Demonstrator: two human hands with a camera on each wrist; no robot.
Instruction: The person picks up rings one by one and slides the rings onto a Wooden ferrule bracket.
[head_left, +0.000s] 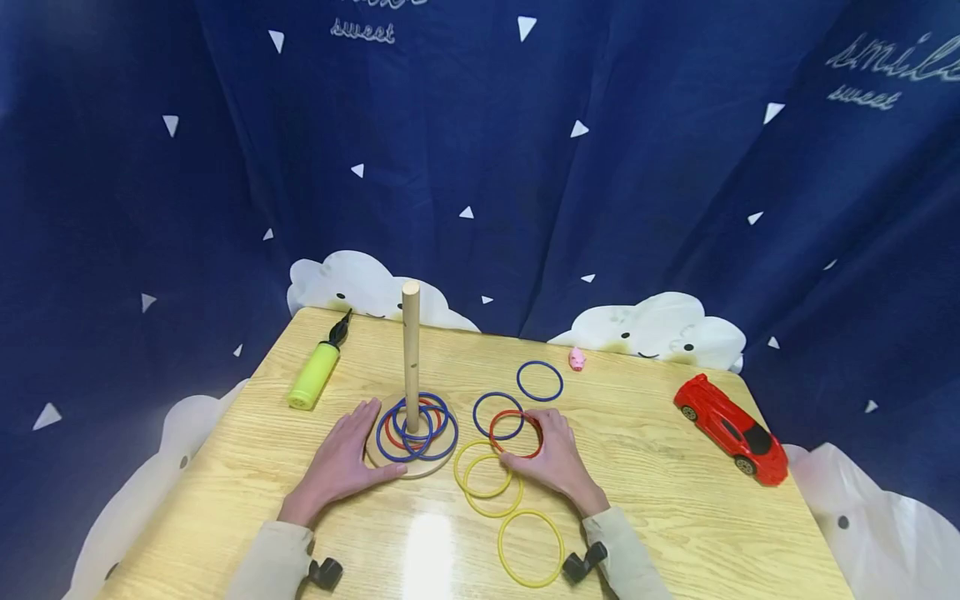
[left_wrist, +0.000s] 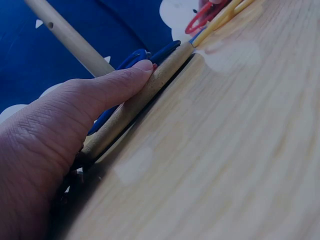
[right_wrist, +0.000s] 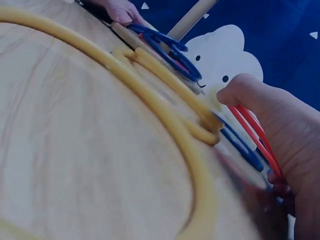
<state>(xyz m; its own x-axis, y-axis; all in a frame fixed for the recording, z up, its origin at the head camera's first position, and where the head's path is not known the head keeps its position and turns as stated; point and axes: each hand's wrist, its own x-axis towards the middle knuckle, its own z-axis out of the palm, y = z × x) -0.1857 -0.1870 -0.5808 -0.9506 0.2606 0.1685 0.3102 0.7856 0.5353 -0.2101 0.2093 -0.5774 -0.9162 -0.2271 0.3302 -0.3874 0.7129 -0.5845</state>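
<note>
A round wooden base carries an upright peg. Several blue rings and a red ring lie around the peg's foot. My left hand holds the base at its left side, the thumb on the front rim in the left wrist view; the other fingertips are partly hidden there. To the right, my right hand grips another red ring between thumb and fingers, over a blue ring. Two overlapping yellow rings lie between that hand and the base.
A third yellow ring lies near the front. Farther back are a blue ring and a small pink pig figure. A yellow-green hand pump lies at the left, and a red toy car stands at the right.
</note>
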